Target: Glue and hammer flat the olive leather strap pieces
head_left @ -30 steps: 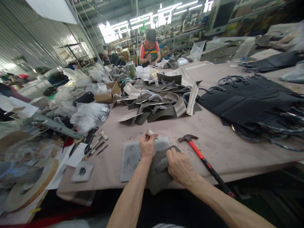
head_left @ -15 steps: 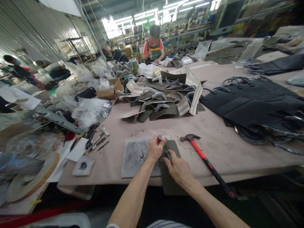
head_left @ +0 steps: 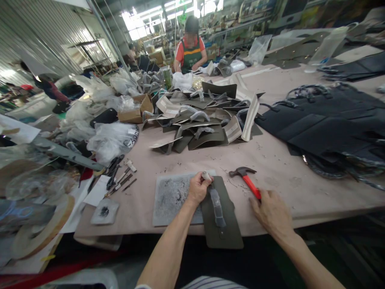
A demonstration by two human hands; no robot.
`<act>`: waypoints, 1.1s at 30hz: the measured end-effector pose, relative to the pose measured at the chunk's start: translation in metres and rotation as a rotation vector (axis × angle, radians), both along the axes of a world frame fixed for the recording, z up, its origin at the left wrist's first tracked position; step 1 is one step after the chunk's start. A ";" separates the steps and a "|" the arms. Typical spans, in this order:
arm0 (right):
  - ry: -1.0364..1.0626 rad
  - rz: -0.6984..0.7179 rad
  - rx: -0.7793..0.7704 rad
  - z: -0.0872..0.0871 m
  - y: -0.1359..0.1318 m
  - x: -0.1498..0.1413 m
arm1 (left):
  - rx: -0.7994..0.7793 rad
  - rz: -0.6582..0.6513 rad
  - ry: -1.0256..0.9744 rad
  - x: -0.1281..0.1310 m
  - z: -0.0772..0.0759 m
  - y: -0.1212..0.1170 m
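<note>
A: What worries you here?

B: The left hand (head_left: 198, 188) is pinched around a pale-capped tool (head_left: 205, 175) at the far end of a dark panel (head_left: 229, 214). The panel covers the right edge of the grey slab (head_left: 171, 198), its near end jutting past the table (head_left: 141, 216). With no hand pressing that end, I think a bump could swing it and knock the tool off its spot.

A: And the other hand?

B: The right hand (head_left: 273, 212), well right of the slab, lies over the handle of the hammer (head_left: 251, 186), thumb out to the side; how firmly the fingers close, I cannot tell. A crooked swing would likely catch the left fingers, so close to that small cap.

A: And the materials?

B: The panel looks matte, leathery and round-cornered, its arched strap (head_left: 217, 206) in cloudy, wrinkled film (slippery, I'd guess). The slab seems stone-like, scuffed with black specks. The hammer has a dull claw head and red grip. Beyond the slab, similar panels (head_left: 207, 142) heap up, some showing pale striped faces.
</note>
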State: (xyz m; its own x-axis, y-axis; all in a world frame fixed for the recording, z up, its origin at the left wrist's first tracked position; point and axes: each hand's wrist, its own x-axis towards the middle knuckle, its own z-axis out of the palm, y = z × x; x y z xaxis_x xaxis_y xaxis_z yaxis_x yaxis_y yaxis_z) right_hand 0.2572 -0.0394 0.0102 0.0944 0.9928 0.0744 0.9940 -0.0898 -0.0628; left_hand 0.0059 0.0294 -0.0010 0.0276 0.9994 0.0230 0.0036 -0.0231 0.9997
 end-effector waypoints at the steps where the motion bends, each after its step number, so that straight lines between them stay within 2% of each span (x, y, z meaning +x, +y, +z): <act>1: -0.018 -0.003 -0.053 -0.002 0.000 0.008 | 0.002 0.000 0.020 0.000 -0.001 0.000; 3: 0.018 -0.004 -0.136 -0.004 0.001 0.018 | 0.004 -0.002 0.060 0.000 -0.001 0.000; 5: 0.167 -0.063 -0.208 -0.002 0.007 0.021 | 0.001 -0.011 0.082 0.000 0.000 0.001; 8: 0.746 -0.256 -0.397 0.009 0.020 0.015 | 0.006 -0.055 0.121 -0.001 0.003 0.004; 10: 1.131 -0.323 -0.526 0.020 0.025 0.006 | 0.033 -0.085 0.167 -0.001 0.005 0.004; 11: 1.251 -0.332 -0.572 0.027 0.026 0.001 | 0.053 -0.094 0.199 -0.001 0.005 0.003; 13: 1.355 -0.310 -0.574 0.044 0.022 -0.011 | 0.105 -0.091 0.272 0.000 0.005 0.000; 14: 1.365 -0.287 -0.527 0.052 0.019 -0.017 | 0.131 -0.086 0.305 0.000 0.004 -0.002; 16: 1.248 -0.158 -0.318 0.068 0.011 -0.025 | 0.165 -0.081 0.350 0.001 0.003 -0.006; 18: 0.959 0.044 -0.080 0.080 0.005 -0.028 | 0.180 -0.080 0.366 0.002 0.001 -0.007; 19: 0.785 0.141 -0.019 0.084 0.003 -0.028 | 0.183 -0.077 0.368 0.002 0.000 -0.007; 20: 0.625 0.217 -0.011 0.088 0.002 -0.028 | 0.183 -0.065 0.372 0.002 0.000 -0.007; 22: 0.410 0.310 -0.104 0.102 0.004 -0.025 | 0.179 -0.042 0.380 0.002 0.000 -0.006; 24: 0.365 0.347 -0.129 0.127 0.009 -0.022 | 0.174 -0.034 0.385 0.003 0.000 -0.006; 25: 0.394 0.346 -0.060 0.143 0.011 -0.021 | 0.176 -0.040 0.385 0.003 -0.001 -0.006; 27: 0.515 0.295 0.196 0.176 0.015 -0.024 | 0.187 -0.060 0.377 0.003 -0.002 -0.006; 29: 0.626 0.176 0.454 0.196 0.015 -0.030 | 0.194 -0.070 0.367 0.002 -0.002 -0.007; 31: 0.642 0.120 0.578 0.189 0.011 -0.036 | 0.197 -0.061 0.366 0.002 -0.002 -0.007; 33: 0.571 0.206 0.490 0.160 0.006 -0.039 | 0.195 -0.050 0.390 0.003 -0.002 -0.008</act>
